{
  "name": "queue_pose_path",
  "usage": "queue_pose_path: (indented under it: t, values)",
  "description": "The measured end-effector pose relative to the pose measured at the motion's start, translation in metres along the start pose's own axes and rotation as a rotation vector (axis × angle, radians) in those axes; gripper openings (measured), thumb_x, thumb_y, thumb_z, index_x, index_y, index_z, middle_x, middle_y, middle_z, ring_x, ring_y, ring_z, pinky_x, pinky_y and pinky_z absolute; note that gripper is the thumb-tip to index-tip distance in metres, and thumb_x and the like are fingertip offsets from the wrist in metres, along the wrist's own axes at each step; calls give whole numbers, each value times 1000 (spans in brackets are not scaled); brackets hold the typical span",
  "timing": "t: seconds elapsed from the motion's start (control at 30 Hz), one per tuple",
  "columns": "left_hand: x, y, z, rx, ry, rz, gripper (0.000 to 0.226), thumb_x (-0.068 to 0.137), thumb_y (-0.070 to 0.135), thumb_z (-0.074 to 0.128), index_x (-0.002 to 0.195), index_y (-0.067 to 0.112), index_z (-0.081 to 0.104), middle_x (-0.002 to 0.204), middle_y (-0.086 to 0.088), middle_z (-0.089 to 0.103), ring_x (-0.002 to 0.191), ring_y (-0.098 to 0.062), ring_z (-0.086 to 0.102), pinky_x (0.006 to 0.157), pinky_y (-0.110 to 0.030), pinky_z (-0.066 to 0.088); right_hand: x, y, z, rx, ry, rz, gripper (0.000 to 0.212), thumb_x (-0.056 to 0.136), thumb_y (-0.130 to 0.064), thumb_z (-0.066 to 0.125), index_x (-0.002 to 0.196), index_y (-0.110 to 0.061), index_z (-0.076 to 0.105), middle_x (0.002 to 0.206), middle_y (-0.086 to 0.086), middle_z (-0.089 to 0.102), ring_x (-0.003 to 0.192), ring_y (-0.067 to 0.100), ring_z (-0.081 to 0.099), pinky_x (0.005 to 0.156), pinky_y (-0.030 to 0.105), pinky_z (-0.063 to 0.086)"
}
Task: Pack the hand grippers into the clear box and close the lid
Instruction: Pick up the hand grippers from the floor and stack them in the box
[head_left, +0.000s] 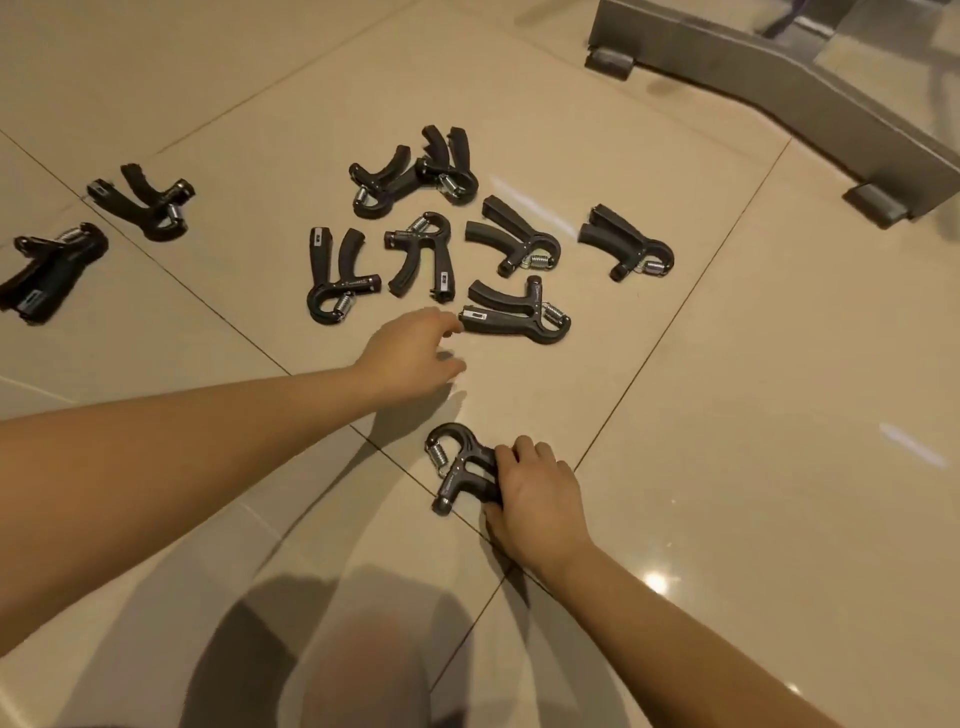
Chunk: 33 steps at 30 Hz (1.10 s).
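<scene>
**Ten hand grippers (422, 254) on glossy tile, one in grasp**

The far-left gripper (52, 270) is matte black plastic with a coiled steel spring. It is smeared, so detail is poor (wide-angle edge). The second gripper (143, 208) lies just right of it, Y-shaped, with its handles splayed. Seven more of the same build form a central cluster: hooked head, two curved handles, a small pale window on some. The two rearmost overlap.

A pale blurred shape (363, 649) at bottom centre cannot be identified.

The left hand (410, 348) is relaxed with fingers spread, holding nothing. One fingertip is at the handle end of the nearest cluster gripper (514, 314), and contact cannot be told (motion blur).

The held gripper (460, 467) sits at floor level nearest the person, spring to the left. The right hand (535, 488) curls round both its handles and hides most of them.

The floor (727, 415) is polished beige tile with thin dark joints and lamp glints. At upper right a grey brushed-metal frame (779, 78) stands on block feet, cut off by the picture edges.
</scene>
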<state>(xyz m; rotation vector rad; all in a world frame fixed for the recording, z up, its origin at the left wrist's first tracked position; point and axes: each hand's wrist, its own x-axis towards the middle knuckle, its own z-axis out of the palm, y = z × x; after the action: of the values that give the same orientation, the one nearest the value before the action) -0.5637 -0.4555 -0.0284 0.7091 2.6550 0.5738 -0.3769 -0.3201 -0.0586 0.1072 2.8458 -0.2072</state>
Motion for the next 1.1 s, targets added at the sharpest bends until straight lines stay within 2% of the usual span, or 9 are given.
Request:
queue_pose_path:
  t: [0.1,0.2,0.33,0.43,0.57,0.67,0.8,0.9,1.1]
  values:
    - [40,9,5,122,44,132,61,86,39,70,139,13,54,133,-6,58,123,-27,52,102,-44,45,20,27,-10,32,31,52,42,86,-39,68,120,-17,57,112,4,56,104,27,54,79,38,47]
    - [76,15,11,283,24,241,73,80,46,74,141,12,50,141,-8,54,129,-29,48,109,-47,40,34,44,-16,51,48,97,44,88,-42,67,122,-18,56,115,4,55,106,27,53,82,38,47]
    - [95,13,25,387,-22,274,68,76,56,71,127,15,54,123,-5,60,116,-28,53,102,-45,42,42,58,-17,31,58,130,42,88,-42,66,120,-16,57,113,5,55,105,27,54,78,37,46]
    - [87,17,33,436,-14,214,62,77,58,70,122,17,59,116,-6,59,111,-29,52,95,-44,42,37,63,-18,26,41,175,40,88,-39,65,119,-15,55,113,5,54,106,27,54,74,36,43]
    - [60,28,38,285,-68,58,59,68,57,77,107,15,60,105,-4,55,102,-26,51,84,-41,48,12,83,-25,57,-38,239,42,84,-39,68,116,-16,54,114,3,54,107,25,54,74,36,48]
    - [34,37,36,136,-164,-8,48,71,39,79,105,14,56,101,-4,59,90,-22,55,74,-38,52,-22,107,-40,41,-60,253,39,83,-39,67,113,-17,54,110,1,53,102,23,55,71,34,49]
    - [-7,81,22,59,-240,48,47,75,28,76,111,17,50,100,-4,60,82,-17,56,66,-35,50,-79,143,-77,37,-28,252,39,83,-46,68,109,-21,53,104,-3,51,99,22,57,70,33,46]
    - [-36,135,8,-8,-211,116,52,73,30,78,114,20,48,101,-1,57,85,-14,54,69,-34,51,-125,169,-115,7,-12,244,39,84,-49,66,110,-22,54,102,-5,50,95,20,56,70,33,46]
    - [-99,262,-13,-78,-128,268,62,72,30,77,128,19,52,112,2,58,99,-16,54,86,-38,53,-233,228,-188,-46,39,216,39,83,-47,68,112,-23,56,101,-5,52,90,20,54,70,34,46]
